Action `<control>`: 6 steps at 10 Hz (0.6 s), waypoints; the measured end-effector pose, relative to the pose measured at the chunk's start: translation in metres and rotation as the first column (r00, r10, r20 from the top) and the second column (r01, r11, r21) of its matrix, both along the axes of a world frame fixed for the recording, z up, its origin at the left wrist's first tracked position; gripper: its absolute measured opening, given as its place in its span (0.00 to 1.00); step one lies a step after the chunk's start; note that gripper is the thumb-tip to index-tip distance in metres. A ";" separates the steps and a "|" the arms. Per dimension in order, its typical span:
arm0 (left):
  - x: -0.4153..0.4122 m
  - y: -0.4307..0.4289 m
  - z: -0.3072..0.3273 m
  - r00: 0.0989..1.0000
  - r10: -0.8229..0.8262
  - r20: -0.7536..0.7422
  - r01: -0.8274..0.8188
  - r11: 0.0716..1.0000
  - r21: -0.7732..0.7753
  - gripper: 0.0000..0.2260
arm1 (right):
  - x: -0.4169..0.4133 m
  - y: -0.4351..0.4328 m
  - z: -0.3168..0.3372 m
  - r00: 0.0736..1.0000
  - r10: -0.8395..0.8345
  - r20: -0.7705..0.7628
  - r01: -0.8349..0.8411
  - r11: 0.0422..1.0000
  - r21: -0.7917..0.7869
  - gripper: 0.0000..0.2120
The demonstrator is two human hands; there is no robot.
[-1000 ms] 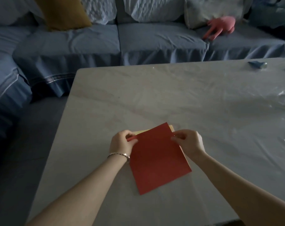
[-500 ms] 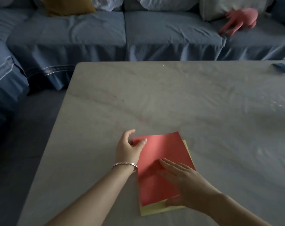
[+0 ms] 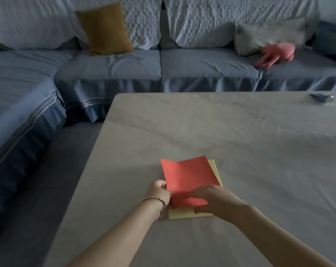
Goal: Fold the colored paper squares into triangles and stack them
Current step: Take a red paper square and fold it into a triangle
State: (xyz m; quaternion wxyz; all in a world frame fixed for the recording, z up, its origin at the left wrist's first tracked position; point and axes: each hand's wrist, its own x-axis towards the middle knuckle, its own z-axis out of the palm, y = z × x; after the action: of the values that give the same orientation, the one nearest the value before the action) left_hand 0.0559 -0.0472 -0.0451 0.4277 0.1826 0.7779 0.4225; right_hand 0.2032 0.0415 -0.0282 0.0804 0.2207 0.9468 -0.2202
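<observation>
A red paper square (image 3: 188, 178) lies on a pale yellow sheet (image 3: 182, 214) near the front of the table (image 3: 201, 128). The yellow sheet shows along the red one's right and near edges. The red sheet's far edge is lifted and bowed. My left hand (image 3: 159, 191) grips the red paper's near left edge with curled fingers. My right hand (image 3: 211, 199) reaches in from the right. Its fingers lie on top of the red sheet's near part, the thumb is just below the near edge, and together they pinch it.
A small blue folded object (image 3: 321, 97) sits at the table's far right. Left of the hands runs the table's left edge (image 3: 90, 170). A blue sofa (image 3: 113, 70) wraps the back and left, with a mustard cushion (image 3: 105, 28) and a pink toy (image 3: 276, 53).
The red sheet went from held up, to pressed flat under my right palm, to lifted again at its far edge. Both hands now hold its near end. The camera has tilted up.
</observation>
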 end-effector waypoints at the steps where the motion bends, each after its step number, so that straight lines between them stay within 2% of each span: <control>1: 0.004 -0.011 0.005 0.992 -0.106 -0.075 0.105 0.994 -0.015 0.12 | 0.003 -0.005 0.002 1.000 -0.016 0.022 0.016 1.000 0.000 0.23; 3: 0.004 -0.025 -0.007 0.988 -0.137 -0.065 0.137 0.991 0.001 0.07 | 0.008 -0.007 -0.004 0.998 -0.037 0.048 0.038 0.999 -0.016 0.24; 4: -0.002 -0.023 -0.015 0.984 -0.146 -0.101 0.150 0.988 0.035 0.13 | 0.005 -0.002 -0.008 0.998 -0.057 0.028 0.059 0.996 -0.067 0.23; 5: -0.008 -0.027 -0.018 0.942 -0.160 -0.296 0.186 0.981 0.061 0.29 | 0.005 0.003 -0.009 0.991 -0.133 0.033 0.137 0.981 -0.140 0.22; 6: -0.023 -0.036 -0.024 0.618 -0.341 -0.708 0.565 0.819 0.099 0.31 | 0.008 0.006 -0.005 0.976 -0.206 0.074 0.218 0.948 -0.230 0.16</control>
State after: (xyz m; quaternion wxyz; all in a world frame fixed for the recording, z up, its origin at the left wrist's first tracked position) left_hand 0.0334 -0.0828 -0.0694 0.1824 0.5781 0.7267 0.3231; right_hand 0.2107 0.0474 -0.0331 0.1054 0.3153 0.8821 -0.3336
